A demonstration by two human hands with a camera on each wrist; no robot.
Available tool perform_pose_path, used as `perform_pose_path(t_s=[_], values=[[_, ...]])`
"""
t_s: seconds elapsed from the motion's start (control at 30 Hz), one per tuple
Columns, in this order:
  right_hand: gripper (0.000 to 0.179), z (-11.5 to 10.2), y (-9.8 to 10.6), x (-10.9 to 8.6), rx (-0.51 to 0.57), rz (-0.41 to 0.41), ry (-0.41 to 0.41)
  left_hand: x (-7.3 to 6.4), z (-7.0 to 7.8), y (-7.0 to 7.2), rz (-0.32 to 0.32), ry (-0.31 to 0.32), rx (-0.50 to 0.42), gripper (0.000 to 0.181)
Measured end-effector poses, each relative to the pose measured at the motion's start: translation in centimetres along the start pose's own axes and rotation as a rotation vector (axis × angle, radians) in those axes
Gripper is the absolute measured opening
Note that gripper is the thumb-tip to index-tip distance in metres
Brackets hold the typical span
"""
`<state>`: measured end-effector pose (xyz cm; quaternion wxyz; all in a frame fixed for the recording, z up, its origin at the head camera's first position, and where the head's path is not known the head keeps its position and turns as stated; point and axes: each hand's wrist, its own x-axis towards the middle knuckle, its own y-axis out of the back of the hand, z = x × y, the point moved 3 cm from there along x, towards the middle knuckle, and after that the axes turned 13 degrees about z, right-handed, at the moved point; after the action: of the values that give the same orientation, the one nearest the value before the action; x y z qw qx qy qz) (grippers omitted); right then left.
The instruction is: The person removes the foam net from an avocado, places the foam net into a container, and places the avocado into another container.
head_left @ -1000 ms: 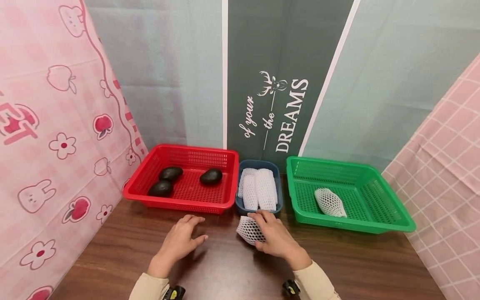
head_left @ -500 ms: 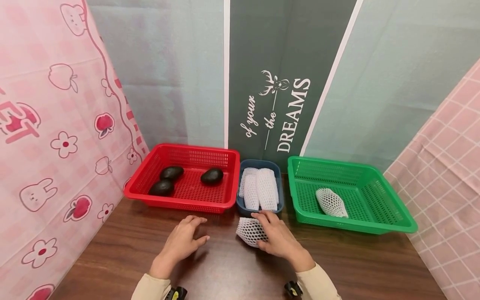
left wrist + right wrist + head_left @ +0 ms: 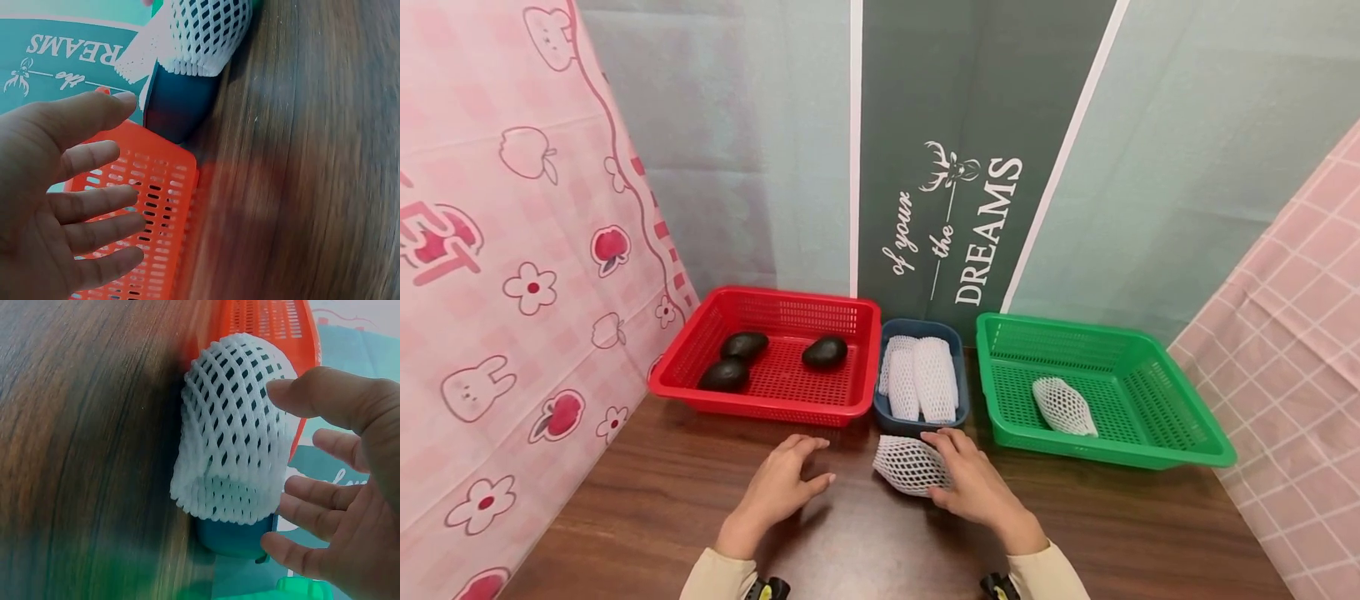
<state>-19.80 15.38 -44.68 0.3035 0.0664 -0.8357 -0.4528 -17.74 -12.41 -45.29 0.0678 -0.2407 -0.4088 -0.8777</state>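
A dark avocado in a white foam net sleeve (image 3: 906, 465) lies on the table in front of the small blue bin. My right hand (image 3: 976, 485) is at its right end, fingers loosely spread; in the right wrist view the thumb (image 3: 290, 394) overlaps the net's edge while the other fingers stand apart. The net's open end (image 3: 231, 500) faces the blue bin there. My left hand (image 3: 781, 487) hovers to the left with nothing in it, its fingers (image 3: 100, 234) relaxed and spread in front of the red basket.
The red basket (image 3: 767, 406) at the back left holds three bare avocados (image 3: 824, 352). Several white foam sleeves (image 3: 934, 379) fill the blue bin (image 3: 964, 400). A green basket (image 3: 1097, 454) at the right holds another netted avocado (image 3: 1064, 407). Curtains close off the back and sides.
My right hand has drawn back to the right, baring more of the netted avocado, which stays on the table. My left hand has shifted slightly right.
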Motion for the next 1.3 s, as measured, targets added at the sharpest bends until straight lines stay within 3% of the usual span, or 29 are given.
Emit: perform_pose_path(t_s=[0.17,0.37,0.9,1.3], values=[[0.07,0.5,0.3,-0.4,0.014,-0.031,-0.041,0.3,0.3,-0.9,0.009,-0.019,-0.024,0.039],[0.071,1.1,0.4,-1.0,0.013,-0.066,-0.095,0.5,1.0,-2.4,-0.04,-0.058,-0.06,0.038],[0.065,1.9,0.9,-1.3,0.007,-0.071,-0.113,1.0,1.7,-5.1,-0.106,-0.095,-0.16,0.039],[0.053,2.8,0.4,-1.0,0.005,-0.105,-0.147,1.8,1.7,-6.0,-0.077,-0.164,-0.173,0.028]])
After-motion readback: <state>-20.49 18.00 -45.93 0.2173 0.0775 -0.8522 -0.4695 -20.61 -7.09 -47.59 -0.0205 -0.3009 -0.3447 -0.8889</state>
